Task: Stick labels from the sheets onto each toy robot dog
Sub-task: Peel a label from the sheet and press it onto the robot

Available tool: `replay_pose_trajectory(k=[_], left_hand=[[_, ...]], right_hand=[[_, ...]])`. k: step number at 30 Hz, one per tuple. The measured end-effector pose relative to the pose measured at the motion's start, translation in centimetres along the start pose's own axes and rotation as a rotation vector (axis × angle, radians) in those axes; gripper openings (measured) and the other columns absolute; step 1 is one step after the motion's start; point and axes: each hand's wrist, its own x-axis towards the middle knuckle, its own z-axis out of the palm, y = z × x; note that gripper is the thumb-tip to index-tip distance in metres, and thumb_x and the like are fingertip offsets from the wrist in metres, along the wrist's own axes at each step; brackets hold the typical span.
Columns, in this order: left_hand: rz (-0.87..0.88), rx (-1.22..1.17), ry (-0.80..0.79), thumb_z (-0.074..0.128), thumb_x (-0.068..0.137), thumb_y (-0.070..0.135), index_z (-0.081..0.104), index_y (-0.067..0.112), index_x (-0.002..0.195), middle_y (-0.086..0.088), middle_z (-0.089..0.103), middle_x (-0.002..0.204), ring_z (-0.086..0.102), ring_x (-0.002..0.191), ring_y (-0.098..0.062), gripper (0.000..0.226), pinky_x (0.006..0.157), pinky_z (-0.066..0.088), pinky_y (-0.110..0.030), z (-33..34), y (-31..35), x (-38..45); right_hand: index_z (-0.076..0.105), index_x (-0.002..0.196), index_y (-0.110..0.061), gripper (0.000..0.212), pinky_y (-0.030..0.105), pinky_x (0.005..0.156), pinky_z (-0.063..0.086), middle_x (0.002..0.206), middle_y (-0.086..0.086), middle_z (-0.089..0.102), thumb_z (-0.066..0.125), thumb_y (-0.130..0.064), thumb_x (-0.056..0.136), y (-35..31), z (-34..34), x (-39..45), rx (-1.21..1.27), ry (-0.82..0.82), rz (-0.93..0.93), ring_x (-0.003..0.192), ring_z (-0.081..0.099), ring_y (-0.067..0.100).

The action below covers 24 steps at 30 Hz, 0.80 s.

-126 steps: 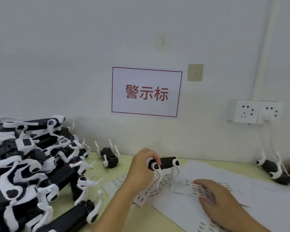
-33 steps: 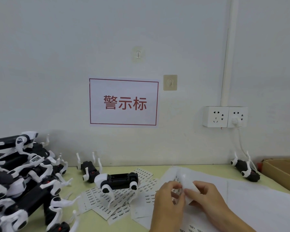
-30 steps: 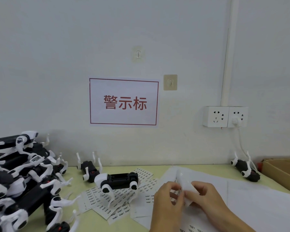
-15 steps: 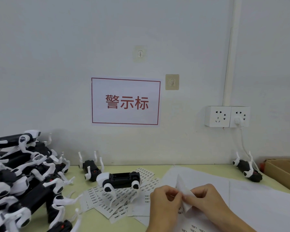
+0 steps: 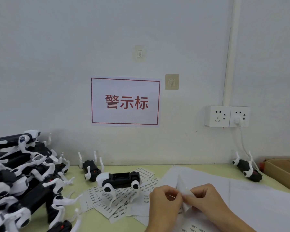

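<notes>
Red-bordered wall sign (image 5: 125, 101), 2 sockets (image 5: 227, 116), cardboard box (image 5: 285, 171)

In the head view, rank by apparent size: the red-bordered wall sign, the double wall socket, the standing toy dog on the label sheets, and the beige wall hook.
1. wall sign
2. double wall socket and standing toy dog: alike, the dog is nearer, so unranked
3. beige wall hook

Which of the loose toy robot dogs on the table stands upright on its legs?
The toy robot dog standing on the label sheets near the left hand. The one behind it and the one by the cardboard box lie legs-up.
</notes>
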Motion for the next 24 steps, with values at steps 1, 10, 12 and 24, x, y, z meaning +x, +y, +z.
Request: replay_pose_trajectory(k=[1,10,12,24], left_hand=[[-0.001,-0.003,-0.003,0.074,0.078,0.009,0.071,0.026,0.060,0.008,0.072,0.062,0.065,0.057,-0.002,0.025,0.059,0.052,-0.018,-0.01,0.04,-0.01],[0.054,0.126,-0.021,0.070,0.081,0.010,0.063,0.029,0.059,0.024,0.061,0.051,0.059,0.054,0.005,0.030,0.058,0.046,-0.010,-0.01,0.33,-0.23],[0.065,0.149,-0.019,0.069,0.082,0.010,0.061,0.028,0.060,0.025,0.059,0.049,0.058,0.054,0.006,0.030,0.057,0.043,-0.008,-0.04,0.40,-0.27],[0.168,0.167,-0.039,0.069,0.083,0.007,0.060,0.032,0.066,0.017,0.057,0.054,0.057,0.057,0.001,0.031,0.058,0.045,-0.012,0.01,0.74,-0.46]], right_hand=[[0.062,0.045,-0.015,0.043,0.020,0.049,0.026,0.047,-0.006,0.043,0.075,-0.011,0.085,-0.04,-0.03,0.00,-0.004,-0.004,0.002,0.048,0.034,0.008],[0.050,0.049,-0.001,0.046,0.024,0.053,0.020,0.055,0.007,0.032,0.074,-0.011,0.087,-0.28,-0.40,-0.24,-0.018,-0.052,0.020,0.057,0.027,0.018],[0.046,0.050,-0.002,0.049,0.024,0.053,0.019,0.058,0.009,0.028,0.075,-0.015,0.087,-0.32,-0.30,-0.30,-0.022,-0.058,0.007,0.059,0.024,0.019],[0.066,0.049,-0.020,0.046,0.017,0.054,0.038,0.050,-0.010,0.053,0.066,-0.005,0.092,-0.43,-0.05,0.01,-0.028,0.015,0.019,0.050,0.047,0.003]])
